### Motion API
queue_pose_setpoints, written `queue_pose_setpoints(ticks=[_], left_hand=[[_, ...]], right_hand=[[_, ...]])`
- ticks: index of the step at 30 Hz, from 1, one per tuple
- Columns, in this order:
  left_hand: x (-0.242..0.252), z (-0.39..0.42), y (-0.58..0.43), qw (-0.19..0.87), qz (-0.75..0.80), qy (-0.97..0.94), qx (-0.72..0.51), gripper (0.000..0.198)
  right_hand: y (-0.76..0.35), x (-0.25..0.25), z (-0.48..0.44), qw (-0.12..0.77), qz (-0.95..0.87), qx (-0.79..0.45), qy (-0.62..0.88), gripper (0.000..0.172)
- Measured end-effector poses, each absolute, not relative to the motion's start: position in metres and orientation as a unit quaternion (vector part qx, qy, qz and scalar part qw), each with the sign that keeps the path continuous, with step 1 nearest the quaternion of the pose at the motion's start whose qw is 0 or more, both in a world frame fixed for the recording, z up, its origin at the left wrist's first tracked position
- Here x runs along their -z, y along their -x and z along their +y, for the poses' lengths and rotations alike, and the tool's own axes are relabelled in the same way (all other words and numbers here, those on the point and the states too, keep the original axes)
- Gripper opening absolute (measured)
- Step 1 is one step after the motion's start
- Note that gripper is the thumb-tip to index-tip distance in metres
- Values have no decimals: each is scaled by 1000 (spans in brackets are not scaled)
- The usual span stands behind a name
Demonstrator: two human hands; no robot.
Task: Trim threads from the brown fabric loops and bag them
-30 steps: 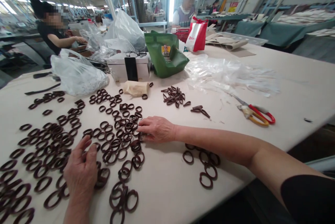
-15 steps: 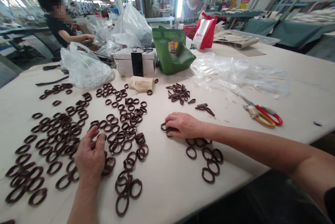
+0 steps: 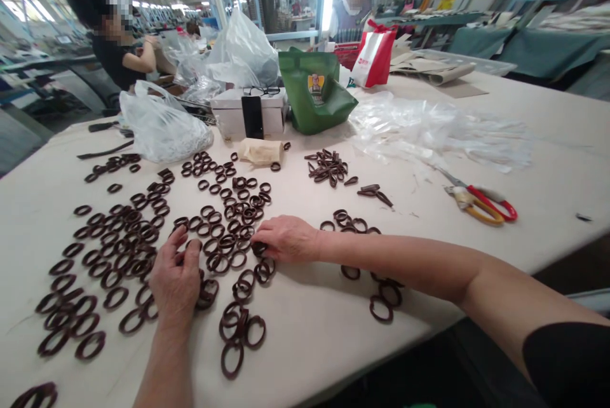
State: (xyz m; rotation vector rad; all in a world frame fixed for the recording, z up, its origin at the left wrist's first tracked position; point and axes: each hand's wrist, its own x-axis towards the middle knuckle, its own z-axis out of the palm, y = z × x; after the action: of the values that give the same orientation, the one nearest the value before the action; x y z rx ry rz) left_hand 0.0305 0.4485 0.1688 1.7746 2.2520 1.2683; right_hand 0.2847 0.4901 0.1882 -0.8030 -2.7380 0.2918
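Note:
Many dark brown rings (image 3: pixel 112 297), which look like strap loops, lie spread over the left and middle of the table. My left hand (image 3: pixel 175 274) rests among them, palm down, with thumb and fingers bent but apart and rings touching the fingertips. At the right edge of this spread, my right hand (image 3: pixel 286 239) pinches a brown ring (image 3: pixel 259 248) between thumb and fingers. A smaller group of rings (image 3: pixel 382 309) lies to the right, partly hidden under my right forearm. Flattened brown loops (image 3: pixel 328 168) form a pile farther back.
Red-and-yellow-handled scissors (image 3: pixel 481 203) lie at the right. Behind stand a green bag (image 3: pixel 317 93), a white box (image 3: pixel 226 114) with a phone (image 3: pixel 252 117) against it, and a white plastic bag (image 3: pixel 164 125). Clear plastic (image 3: pixel 429 131) covers the back right. Co-workers sit beyond.
My right hand has moved left from the smaller ring group to the edge of the large spread, uncovering rings there. My left hand stays among the rings. The view has shifted slightly.

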Motion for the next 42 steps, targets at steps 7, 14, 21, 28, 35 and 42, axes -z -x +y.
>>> queue_pose_setpoints(ticks=[7, 14, 21, 28, 35, 42], left_hand=[[-172, 448, -34, 0, 716, -569, -404, 54], [-174, 447, -35, 3, 724, -563, -399, 53], [-173, 448, -35, 1, 724, -562, -400, 52], [-172, 447, -34, -9, 717, -566, -406, 49], [-173, 447, -36, 2, 713, -566, -413, 48], [-171, 448, -33, 5, 701, -568, -431, 45]], right_hand=[[-302, -183, 498, 149, -887, -214, 382, 21], [-323, -188, 500, 187, -803, -387, 412, 33], [-324, -194, 488, 200, -737, -519, 384, 32], [-339, -204, 474, 185, -889, -302, 290, 14], [-315, -201, 466, 159, -947, -237, 148, 23], [-296, -186, 466, 86, -985, -92, 115, 18]])
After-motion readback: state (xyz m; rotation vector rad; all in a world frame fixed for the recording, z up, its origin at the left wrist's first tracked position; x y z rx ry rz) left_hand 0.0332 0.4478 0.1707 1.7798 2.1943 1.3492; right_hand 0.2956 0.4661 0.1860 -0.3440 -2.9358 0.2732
